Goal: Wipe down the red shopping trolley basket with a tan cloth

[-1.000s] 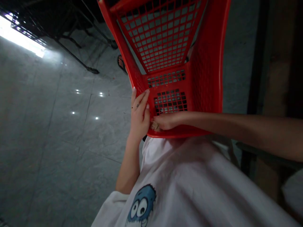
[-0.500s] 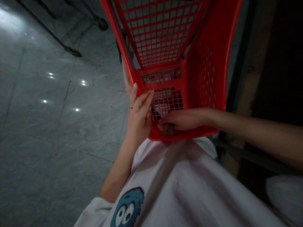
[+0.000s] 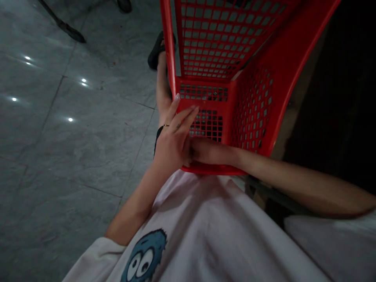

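Left hand (image 3: 173,139) lies flat, fingers extended, against the red basket (image 3: 252,105) near corner; right hand (image 3: 205,150) rests inside, grip unclear. Basket otherwise appears empty.

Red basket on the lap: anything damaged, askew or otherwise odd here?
The red basket is tipped steeply, its near rim against the white shirt and its far end lifted. The left hand lies flat on its corner; the right hand reaches inside. No cracks or spills show, though the light is dim.
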The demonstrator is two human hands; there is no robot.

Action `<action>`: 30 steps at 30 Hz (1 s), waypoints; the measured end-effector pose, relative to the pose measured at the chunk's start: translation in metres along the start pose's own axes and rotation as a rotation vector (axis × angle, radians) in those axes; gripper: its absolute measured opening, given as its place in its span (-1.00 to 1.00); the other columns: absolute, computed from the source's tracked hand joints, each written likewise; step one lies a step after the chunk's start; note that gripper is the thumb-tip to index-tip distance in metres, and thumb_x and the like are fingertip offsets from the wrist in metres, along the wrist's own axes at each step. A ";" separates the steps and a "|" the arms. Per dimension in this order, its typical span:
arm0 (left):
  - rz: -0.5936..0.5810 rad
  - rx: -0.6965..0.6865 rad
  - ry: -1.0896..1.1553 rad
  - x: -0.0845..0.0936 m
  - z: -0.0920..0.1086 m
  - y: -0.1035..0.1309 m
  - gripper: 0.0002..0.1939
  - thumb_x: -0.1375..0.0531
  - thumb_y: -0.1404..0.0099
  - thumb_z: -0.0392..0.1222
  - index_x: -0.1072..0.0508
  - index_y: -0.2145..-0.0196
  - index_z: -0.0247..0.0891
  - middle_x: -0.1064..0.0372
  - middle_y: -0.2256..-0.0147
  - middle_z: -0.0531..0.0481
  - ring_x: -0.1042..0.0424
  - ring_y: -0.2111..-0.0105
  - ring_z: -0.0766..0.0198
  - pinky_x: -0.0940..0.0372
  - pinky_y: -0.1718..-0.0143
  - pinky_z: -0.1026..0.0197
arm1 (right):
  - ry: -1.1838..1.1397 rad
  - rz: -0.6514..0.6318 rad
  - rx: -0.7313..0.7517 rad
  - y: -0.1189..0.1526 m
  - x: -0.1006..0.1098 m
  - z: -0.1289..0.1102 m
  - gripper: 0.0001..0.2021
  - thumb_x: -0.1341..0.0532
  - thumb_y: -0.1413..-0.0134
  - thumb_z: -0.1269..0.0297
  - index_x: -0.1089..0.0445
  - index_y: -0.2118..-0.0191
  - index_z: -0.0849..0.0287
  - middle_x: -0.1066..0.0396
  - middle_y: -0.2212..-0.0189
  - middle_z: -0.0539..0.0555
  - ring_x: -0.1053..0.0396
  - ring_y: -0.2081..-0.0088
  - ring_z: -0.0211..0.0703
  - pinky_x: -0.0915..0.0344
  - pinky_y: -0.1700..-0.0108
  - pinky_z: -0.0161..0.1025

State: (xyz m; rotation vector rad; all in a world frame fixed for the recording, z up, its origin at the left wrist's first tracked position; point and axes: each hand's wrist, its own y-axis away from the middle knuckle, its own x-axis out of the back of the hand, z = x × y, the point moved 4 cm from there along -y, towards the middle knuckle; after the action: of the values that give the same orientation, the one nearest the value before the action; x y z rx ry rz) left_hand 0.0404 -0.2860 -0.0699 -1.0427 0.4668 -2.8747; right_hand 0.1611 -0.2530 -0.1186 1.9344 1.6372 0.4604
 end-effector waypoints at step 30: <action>-0.013 -0.559 -0.342 -0.018 0.036 0.063 -0.77 -0.32 -0.39 -0.08 -0.46 0.38 -0.22 -0.52 0.48 0.10 -0.43 0.46 0.32 -0.26 0.27 0.16 | 1.010 0.037 -0.385 0.096 0.028 0.012 -0.82 -0.23 -0.21 0.33 -0.61 0.22 0.22 -0.62 0.23 0.31 -0.57 0.20 0.11 -0.27 0.29 -0.21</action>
State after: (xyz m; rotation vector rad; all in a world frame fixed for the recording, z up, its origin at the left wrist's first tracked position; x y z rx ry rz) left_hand 0.0736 -0.3535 -0.0735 -1.5665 1.2721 -2.5382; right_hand 0.2490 -0.2375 -0.0716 1.4865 1.8395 1.8319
